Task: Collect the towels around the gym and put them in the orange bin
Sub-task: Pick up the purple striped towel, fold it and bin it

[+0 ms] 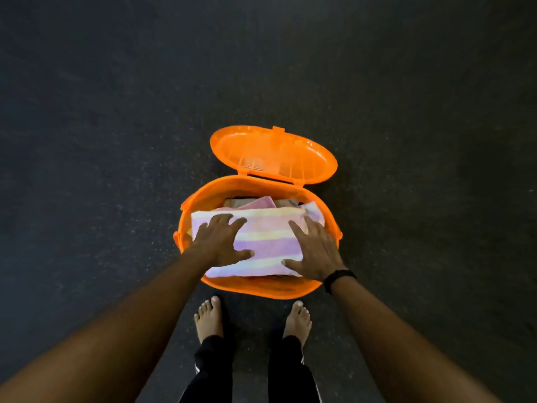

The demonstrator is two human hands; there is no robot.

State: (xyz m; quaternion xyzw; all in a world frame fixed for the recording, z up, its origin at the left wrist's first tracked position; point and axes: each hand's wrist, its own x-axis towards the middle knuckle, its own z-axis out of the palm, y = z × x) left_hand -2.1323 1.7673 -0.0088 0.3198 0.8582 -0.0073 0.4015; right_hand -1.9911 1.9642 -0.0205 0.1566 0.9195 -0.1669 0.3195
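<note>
The orange bin (263,289) stands on the dark floor right in front of my bare feet, its hinged lid (271,154) swung open to the far side. A folded towel (267,235) with pink and pale yellow stripes lies across the top of the bin's contents. My left hand (222,241) presses flat on the towel's left end with fingers spread. My right hand (312,251), a black band on its wrist, presses flat on the right end. Other folded towels (260,202) show behind it, deeper in the bin.
Dark speckled gym floor (116,141) surrounds the bin on every side. My two bare feet (209,317) and dark trouser legs stand just behind the bin's near rim.
</note>
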